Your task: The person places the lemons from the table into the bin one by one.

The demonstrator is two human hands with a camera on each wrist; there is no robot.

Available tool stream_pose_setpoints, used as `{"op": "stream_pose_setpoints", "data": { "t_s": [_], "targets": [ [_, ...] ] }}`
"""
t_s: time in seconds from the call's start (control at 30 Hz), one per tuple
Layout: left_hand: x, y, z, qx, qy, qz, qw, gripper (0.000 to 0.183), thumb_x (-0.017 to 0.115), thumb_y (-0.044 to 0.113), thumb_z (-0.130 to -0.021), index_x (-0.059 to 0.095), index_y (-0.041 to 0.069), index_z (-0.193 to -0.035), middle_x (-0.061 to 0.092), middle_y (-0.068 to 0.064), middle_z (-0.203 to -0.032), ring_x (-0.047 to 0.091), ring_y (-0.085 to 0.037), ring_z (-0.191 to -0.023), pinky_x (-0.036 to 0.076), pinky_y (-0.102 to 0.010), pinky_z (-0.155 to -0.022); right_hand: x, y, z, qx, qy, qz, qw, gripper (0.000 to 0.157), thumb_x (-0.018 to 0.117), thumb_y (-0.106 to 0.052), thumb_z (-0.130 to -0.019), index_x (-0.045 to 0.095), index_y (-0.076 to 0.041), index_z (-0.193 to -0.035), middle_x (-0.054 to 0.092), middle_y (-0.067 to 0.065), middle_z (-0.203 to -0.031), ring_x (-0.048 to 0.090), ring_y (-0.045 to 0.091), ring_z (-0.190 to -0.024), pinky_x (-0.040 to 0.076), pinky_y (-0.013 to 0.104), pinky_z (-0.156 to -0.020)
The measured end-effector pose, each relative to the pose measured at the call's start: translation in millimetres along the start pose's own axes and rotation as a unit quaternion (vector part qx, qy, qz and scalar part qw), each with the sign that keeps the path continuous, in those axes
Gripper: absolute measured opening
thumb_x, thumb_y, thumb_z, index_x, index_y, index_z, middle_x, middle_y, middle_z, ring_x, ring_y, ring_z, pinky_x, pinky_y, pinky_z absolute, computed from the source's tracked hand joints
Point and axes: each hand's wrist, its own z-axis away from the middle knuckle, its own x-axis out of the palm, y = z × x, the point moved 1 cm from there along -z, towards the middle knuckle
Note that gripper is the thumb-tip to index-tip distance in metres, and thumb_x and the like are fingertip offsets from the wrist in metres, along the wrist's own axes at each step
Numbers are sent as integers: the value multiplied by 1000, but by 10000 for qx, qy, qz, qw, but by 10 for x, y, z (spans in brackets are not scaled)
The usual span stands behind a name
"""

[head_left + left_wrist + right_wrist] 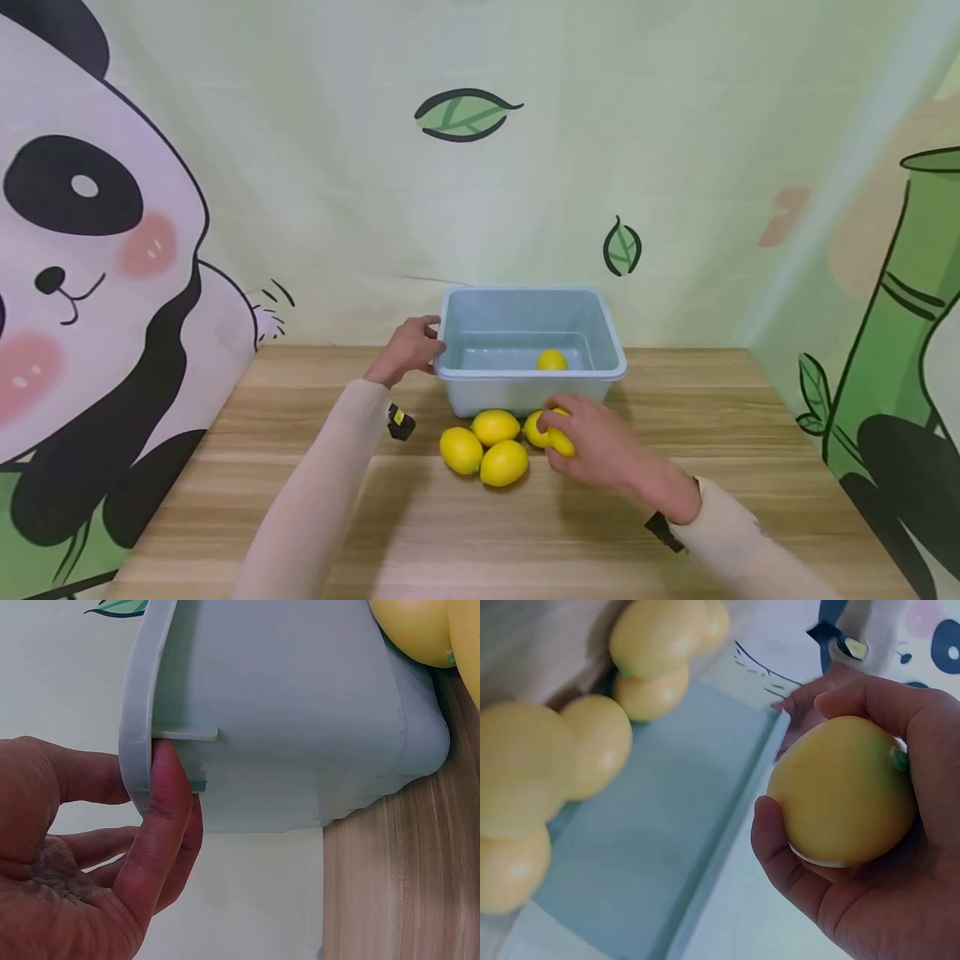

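Note:
A light blue plastic basin (525,392) stands at the back of the wooden table, with one lemon (552,360) inside. My left hand (408,346) grips its left rim; in the left wrist view, the fingers curl around the lip (136,697). In front of the basin my right hand (603,442) holds a lemon (844,791), with fingers and thumb around it. Just left of that hand lies another lemon (533,429), partly hidden. Further left, a group of lemons rests on the table, including a front lemon (504,463) and a left lemon (461,450).
The wooden table (315,517) ends against a pale green printed backdrop (330,167) with a panda and leaves. The basin stands close to this backdrop. A small black device (401,422) is at the left wrist, another black device (664,532) at the right.

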Motion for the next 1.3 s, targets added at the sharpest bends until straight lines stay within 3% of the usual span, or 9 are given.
{"op": "stream_pose_setpoints", "data": {
  "t_s": [0.43,0.73,1.3],
  "targets": [
    [-14,58,5,39,67,-109,9999,61,57,11,-94,35,6,-151,52,-23,-132,62,-34,-108,62,-33,-70,-375,99,-294,-112,507,-107,9986,19,72,-18,-83,68,-14,-100,63,5,-113,60,27,-98,55,40,-78],
    [-17,44,16,-41,63,-117,9999,61,57,12,-95,35,6,-151,52,-22,-131,61,-34,-108,62,-34,-71,-557,183,-458,86,544,-90,9984,18,70,-19,-84,69,-12,-101,64,7,-114,63,28,-100,56,42,-86],
    [6,0,-48,-95,77,-44,9999,58,58,10,-94,39,8,-149,54,-21,-129,62,-34,-107,62,-31,-66,-695,378,-662,298,556,-249,9977,18,67,-19,-86,69,-11,-102,63,9,-115,61,29,-96,54,42,-81]
  ]
}}
